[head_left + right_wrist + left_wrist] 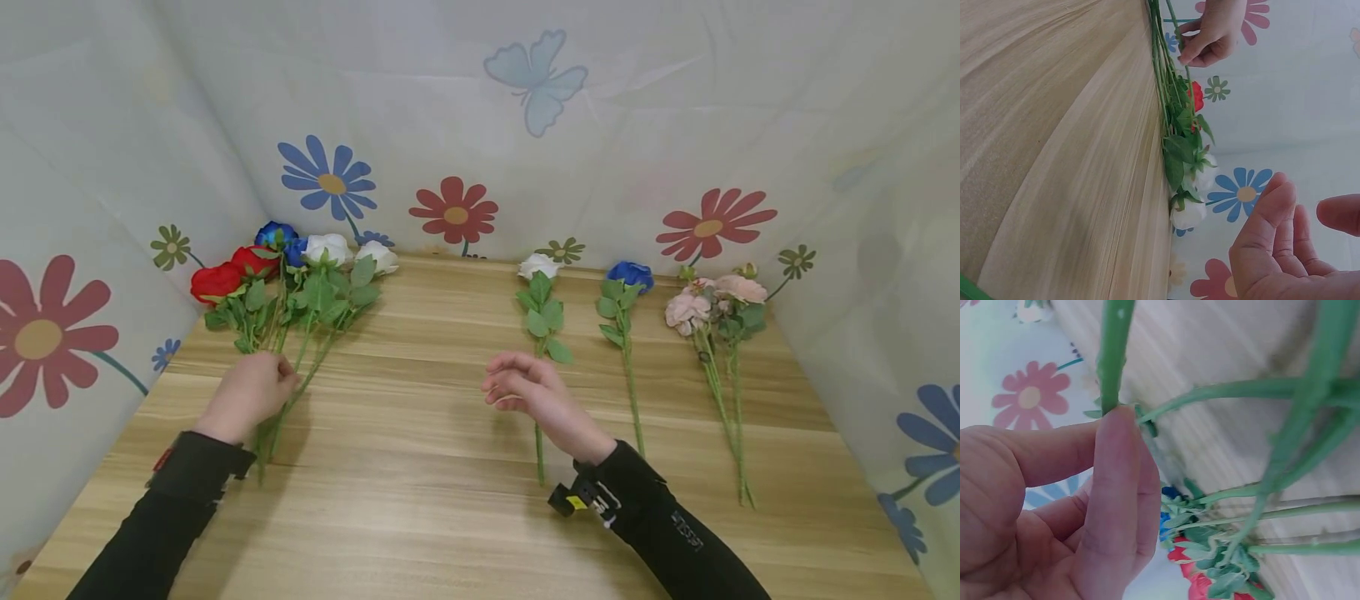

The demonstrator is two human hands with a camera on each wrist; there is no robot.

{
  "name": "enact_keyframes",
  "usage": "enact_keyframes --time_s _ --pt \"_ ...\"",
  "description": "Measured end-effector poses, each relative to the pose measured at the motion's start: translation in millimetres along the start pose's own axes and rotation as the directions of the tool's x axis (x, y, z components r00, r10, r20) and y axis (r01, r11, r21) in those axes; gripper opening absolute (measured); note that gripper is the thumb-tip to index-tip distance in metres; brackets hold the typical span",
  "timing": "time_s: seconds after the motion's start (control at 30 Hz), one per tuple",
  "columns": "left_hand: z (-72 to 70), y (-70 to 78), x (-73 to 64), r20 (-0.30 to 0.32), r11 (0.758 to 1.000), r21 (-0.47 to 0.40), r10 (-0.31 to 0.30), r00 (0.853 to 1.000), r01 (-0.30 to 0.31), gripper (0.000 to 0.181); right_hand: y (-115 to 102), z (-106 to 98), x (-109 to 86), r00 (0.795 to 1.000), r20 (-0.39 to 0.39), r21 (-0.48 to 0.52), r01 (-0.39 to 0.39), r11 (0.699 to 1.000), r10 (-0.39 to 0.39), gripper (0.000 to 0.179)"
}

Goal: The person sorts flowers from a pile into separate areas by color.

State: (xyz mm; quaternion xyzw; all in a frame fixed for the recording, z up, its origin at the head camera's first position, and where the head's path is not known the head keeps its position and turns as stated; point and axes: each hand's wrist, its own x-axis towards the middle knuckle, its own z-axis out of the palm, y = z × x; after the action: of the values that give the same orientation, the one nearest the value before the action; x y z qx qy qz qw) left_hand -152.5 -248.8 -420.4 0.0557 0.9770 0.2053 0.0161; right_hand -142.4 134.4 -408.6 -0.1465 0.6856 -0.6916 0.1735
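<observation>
My left hand point(249, 393) pinches a green rose stem point(1114, 356) between thumb and fingers, raised over the other stems at the left of the table. The bunch there has red roses point(217, 282), blue roses point(276, 235) and white roses point(328, 247); which bloom tops the pinched stem I cannot tell. Holding nothing, my right hand point(538, 393) hovers with loosely bent fingers, thumb apart from them in the right wrist view. It overlaps the stem of a single white rose point(540, 266) lying mid-table.
To the right of the single white rose lies a blue rose point(630, 275) with a long stem. Pale pink flowers point(687, 310) lie farther right on the wooden table point(420, 517). A flower-printed curtain point(420, 92) encloses the back and sides.
</observation>
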Motion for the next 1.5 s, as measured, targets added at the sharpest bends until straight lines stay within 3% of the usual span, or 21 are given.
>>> enact_keyframes --time_s 0.17,0.5,0.73,0.83,0.9,1.17,1.27,1.37,1.5 --pt "-7.7 9.0 -3.4 -0.055 1.000 -0.011 0.021 0.998 -0.021 0.019 1 -1 -1.6 1.000 0.001 0.004 -0.005 1.000 0.005 0.030" --pt "-19.0 32.9 -0.7 -0.081 0.991 -0.087 0.092 0.992 -0.099 0.018 6 -8 -4.7 1.000 0.001 0.005 -0.006 1.000 0.006 0.035" --pt "-16.3 60.8 10.4 -0.051 0.957 -0.262 0.113 0.992 -0.123 0.021 7 -12 -6.1 1.000 0.004 0.003 -0.010 1.000 0.010 0.034" --pt "-9.3 74.9 17.4 -0.044 0.925 -0.352 0.141 0.989 -0.147 0.021 7 -11 -6.4 1.000 0.012 0.003 -0.012 1.000 0.012 0.035" --pt "-3.2 84.0 22.3 -0.029 0.887 -0.432 0.167 0.986 -0.163 0.021 7 -10 -6.7 1.000 0.017 0.005 -0.016 1.000 0.016 0.036" --pt "26.9 118.0 38.1 0.049 0.693 -0.705 0.256 0.965 -0.148 0.024 9 -4 -7.5 0.998 0.043 -0.016 -0.045 0.999 0.046 0.034" --pt "37.0 130.0 41.9 0.066 0.637 -0.760 0.271 0.960 -0.128 0.023 11 -3 -8.0 0.995 0.078 -0.053 -0.056 0.997 0.060 0.035" --pt "46.1 139.5 45.2 0.068 0.613 -0.781 0.281 0.957 -0.124 0.022 13 -1 -8.5 0.989 0.125 -0.091 -0.068 0.994 0.079 0.037" --pt "56.5 149.5 48.4 0.045 0.612 -0.775 0.302 0.952 -0.157 0.021 19 3 -8.8 0.981 0.170 -0.151 -0.064 0.986 0.089 0.038"
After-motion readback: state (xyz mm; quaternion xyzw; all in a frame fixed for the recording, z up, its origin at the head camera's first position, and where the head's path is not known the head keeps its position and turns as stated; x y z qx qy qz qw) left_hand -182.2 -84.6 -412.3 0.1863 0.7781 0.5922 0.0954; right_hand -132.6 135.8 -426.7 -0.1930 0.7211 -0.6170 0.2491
